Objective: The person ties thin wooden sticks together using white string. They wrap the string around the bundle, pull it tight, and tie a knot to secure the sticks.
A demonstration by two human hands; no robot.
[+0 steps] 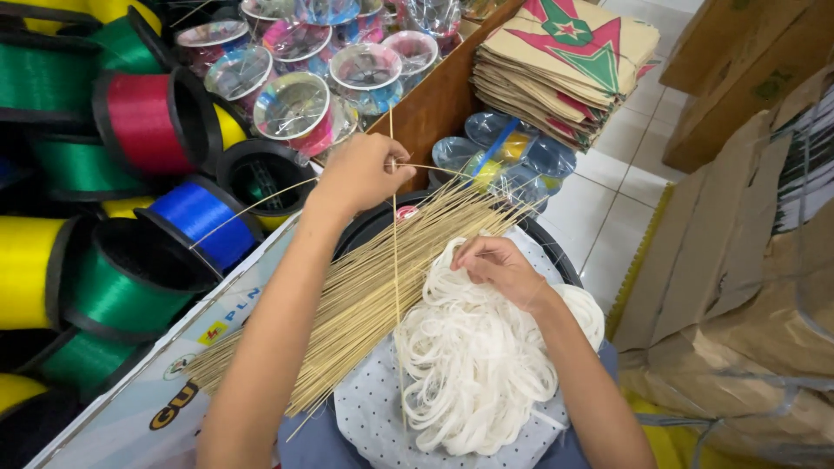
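The left hand pinches two thin bamboo sticks, crossed, at the far left. The right hand closes its grip on the white string heap (lap-borne). No binding shows; the stick bundle waits.

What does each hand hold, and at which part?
The left hand pinches two thin crossed bamboo sticks where they cross, near the upright stick's upper end. The right hand fingers touch the pile of white strips; a grip cannot be told.

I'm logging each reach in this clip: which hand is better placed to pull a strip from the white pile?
Right. The right hand already rests on the white strips, while the left hand is raised, pinching thin sticks.
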